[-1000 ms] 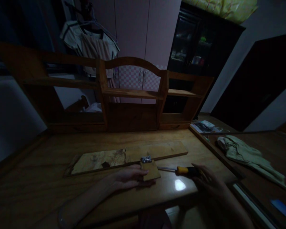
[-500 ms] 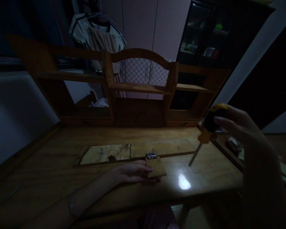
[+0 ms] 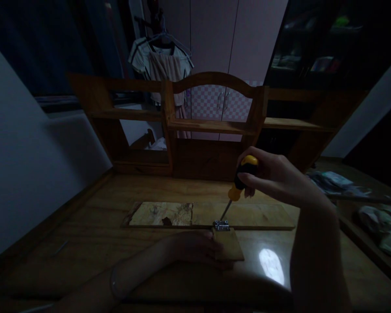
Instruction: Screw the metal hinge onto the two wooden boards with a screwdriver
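Yellow-and-black screwdriver (image 3: 242,179), wrapped by the right hand (image 3: 276,176), slants to the silver metal hinge (image 3: 221,225); the left hand (image 3: 195,248) grips the small square wooden block (image 3: 230,244) toward the brown wooden counter's (image 3: 94,243) front edge. That slant could make the tip slip.

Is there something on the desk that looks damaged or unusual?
Yes: the long board looks damaged. Its left part, beyond a ragged line, is paler and stained, with a dark brown patch near the front edge; the right part is plainer.
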Demonstrator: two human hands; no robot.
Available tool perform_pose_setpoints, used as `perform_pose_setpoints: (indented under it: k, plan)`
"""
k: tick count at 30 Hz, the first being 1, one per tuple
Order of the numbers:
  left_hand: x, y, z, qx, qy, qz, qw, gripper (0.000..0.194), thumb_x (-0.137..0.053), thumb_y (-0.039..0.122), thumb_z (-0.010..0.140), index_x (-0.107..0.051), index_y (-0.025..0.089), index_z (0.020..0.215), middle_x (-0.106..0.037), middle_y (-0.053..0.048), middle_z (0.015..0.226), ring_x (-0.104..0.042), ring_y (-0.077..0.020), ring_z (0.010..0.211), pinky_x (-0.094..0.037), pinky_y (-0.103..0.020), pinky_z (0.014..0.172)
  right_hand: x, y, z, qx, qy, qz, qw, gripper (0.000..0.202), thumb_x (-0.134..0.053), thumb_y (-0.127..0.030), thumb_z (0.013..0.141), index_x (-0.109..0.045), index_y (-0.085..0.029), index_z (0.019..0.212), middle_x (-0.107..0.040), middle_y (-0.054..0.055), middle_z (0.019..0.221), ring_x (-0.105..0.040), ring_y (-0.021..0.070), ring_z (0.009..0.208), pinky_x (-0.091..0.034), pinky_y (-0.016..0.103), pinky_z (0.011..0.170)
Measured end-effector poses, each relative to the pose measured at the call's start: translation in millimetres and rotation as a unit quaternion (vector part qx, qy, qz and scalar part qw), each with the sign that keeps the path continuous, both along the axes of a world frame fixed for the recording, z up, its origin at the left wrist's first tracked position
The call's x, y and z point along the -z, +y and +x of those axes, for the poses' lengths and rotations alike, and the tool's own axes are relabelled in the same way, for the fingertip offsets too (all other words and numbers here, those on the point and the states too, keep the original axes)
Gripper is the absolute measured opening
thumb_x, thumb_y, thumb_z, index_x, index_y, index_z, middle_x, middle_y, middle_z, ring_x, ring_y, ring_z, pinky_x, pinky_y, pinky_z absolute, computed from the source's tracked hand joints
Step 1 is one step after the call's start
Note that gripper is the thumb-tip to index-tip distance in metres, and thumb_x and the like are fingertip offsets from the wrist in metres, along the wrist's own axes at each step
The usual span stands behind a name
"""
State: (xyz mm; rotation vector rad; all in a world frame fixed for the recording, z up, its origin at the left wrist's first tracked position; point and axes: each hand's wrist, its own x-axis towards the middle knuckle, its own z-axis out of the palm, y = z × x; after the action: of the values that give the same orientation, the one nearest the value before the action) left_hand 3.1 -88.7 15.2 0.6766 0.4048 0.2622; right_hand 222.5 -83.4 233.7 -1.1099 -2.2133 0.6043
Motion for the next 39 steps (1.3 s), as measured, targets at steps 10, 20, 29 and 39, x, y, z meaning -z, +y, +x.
perform_pose_setpoints:
  k: [10, 20, 29, 39]
  plan:
    - [19.0, 11.2, -3.5, 0.059, 0.002, 0.021, 0.998, 0.036, -0.074, 0.024, 0.084, -0.069, 0.011, 0.118, -0.071, -0.013, 0.118, -0.069, -0.0245, 0.107, -0.048, -0.044, 0.103, 3.8, 15.5, 7.2, -0.029, -0.083, 0.028, 0.996, 0.028, -0.06, -0.038, 0.092, -0.055, -0.022, 0.115, -0.072, -0.001, 0.076, -0.07, 0.0158, 0.064, -0.05, 0.021, 0.053]
    - [13.5, 7.5, -4.3, 0.034, 0.015, 0.007, 0.999, 0.04, -0.073, 0.029, 0.086, -0.066, 0.007, 0.12, -0.072, -0.016, 0.116, -0.071, -0.0242, 0.103, -0.051, -0.038, 0.099, 6.3, 14.1, -3.8, -0.049, -0.092, -0.007, 0.995, 0.019, -0.06, -0.034, 0.09, -0.056, -0.022, 0.104, -0.072, 0.0, 0.083, -0.071, 0.0164, 0.069, -0.047, 0.022, 0.053]
    - [17.2, 8.2, -4.7, 0.038, 0.001, -0.003, 0.999, 0.035, -0.069, 0.028, 0.09, -0.067, 0.007, 0.118, -0.073, -0.016, 0.111, -0.071, -0.0238, 0.103, -0.051, -0.039, 0.1, 4.8, 14.5, -2.3, -0.053, -0.088, -0.026, 0.994, 0.019, -0.061, -0.034, 0.09, -0.054, -0.023, 0.104, -0.074, 0.001, 0.083, -0.073, 0.0184, 0.073, -0.052, 0.023, 0.057]
    - [17.4, 8.0, -6.4, 0.037, -0.012, -0.007, 0.999, 0.035, -0.067, 0.027, 0.09, -0.066, 0.006, 0.119, -0.072, -0.018, 0.112, -0.071, -0.0251, 0.104, -0.049, -0.041, 0.102, 4.9, 8.9, -4.4, -0.024, -0.115, 0.011, 0.993, 0.021, -0.061, -0.036, 0.089, -0.055, -0.024, 0.106, -0.073, -0.001, 0.077, -0.072, 0.0187, 0.069, -0.049, 0.023, 0.054]
